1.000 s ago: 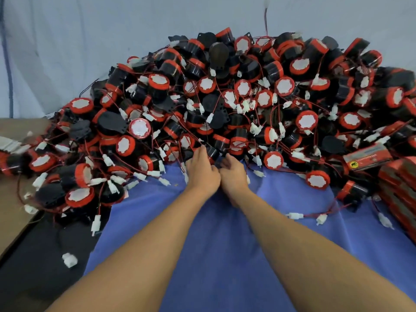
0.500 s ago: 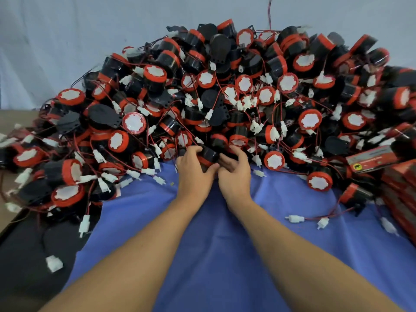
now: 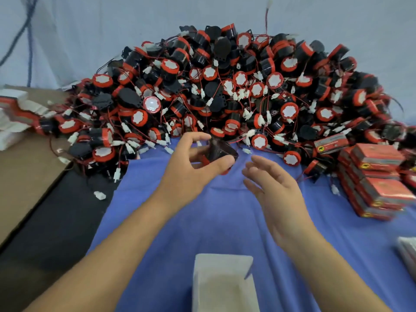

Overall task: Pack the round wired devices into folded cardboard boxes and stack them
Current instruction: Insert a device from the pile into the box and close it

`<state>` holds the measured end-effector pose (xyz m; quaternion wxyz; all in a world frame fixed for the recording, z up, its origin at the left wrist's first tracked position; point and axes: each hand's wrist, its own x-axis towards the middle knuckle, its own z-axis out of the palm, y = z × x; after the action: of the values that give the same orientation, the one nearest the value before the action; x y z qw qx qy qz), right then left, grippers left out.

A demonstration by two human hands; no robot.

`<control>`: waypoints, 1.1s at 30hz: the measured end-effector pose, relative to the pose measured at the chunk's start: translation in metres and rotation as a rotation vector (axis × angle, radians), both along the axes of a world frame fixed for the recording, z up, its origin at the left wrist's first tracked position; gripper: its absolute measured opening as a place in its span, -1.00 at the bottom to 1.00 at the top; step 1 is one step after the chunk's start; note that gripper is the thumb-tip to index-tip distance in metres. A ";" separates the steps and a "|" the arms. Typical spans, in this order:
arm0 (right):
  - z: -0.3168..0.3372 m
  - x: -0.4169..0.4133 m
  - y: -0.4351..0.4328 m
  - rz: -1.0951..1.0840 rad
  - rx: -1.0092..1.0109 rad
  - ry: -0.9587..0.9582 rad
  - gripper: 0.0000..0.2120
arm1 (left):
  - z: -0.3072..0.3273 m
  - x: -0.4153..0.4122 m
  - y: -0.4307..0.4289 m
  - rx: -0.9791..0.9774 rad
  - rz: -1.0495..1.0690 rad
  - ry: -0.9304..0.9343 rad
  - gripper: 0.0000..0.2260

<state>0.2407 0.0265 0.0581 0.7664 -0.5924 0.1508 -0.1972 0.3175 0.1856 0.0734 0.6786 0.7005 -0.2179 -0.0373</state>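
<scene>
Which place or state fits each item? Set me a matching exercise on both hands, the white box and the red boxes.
Things:
1 left hand
2 right hand
3 white box
4 red boxes

States:
a stacked at the right
b fingers spread, holding nothing
c holds a black device
d nearest the camera, on the blue cloth

Pairs: 1-c; 2-b; 3-d; 4-a
</scene>
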 end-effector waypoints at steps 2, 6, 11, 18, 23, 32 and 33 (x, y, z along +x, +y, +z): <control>0.014 -0.022 0.000 0.077 0.136 0.073 -0.81 | 0.010 -0.029 0.016 -0.005 -0.127 0.045 -0.62; 0.036 -0.064 0.004 0.203 0.241 0.026 -0.59 | 0.017 -0.080 0.041 -0.006 -0.288 0.073 -0.66; 0.038 -0.108 0.020 0.182 0.040 -0.119 -0.78 | 0.016 -0.125 0.053 -0.101 -0.239 0.157 -0.77; 0.035 -0.140 0.038 0.121 -0.472 -0.097 -0.85 | 0.026 -0.157 0.064 -0.081 -0.176 0.338 -0.51; 0.031 -0.142 0.039 0.022 -0.581 0.009 -0.88 | 0.018 -0.163 0.071 0.121 -0.347 0.216 -0.27; 0.028 -0.141 0.031 0.019 -0.547 0.179 -0.89 | -0.003 -0.157 0.074 0.624 -0.021 -0.374 -0.49; 0.027 -0.140 0.031 0.023 -0.580 0.196 -0.89 | -0.005 -0.157 0.074 0.641 -0.039 -0.377 -0.50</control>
<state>0.1003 0.0573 0.0851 0.5493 -0.8044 0.1547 -0.1650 0.1602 0.2597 0.0685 0.3717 0.8679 -0.3294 0.0132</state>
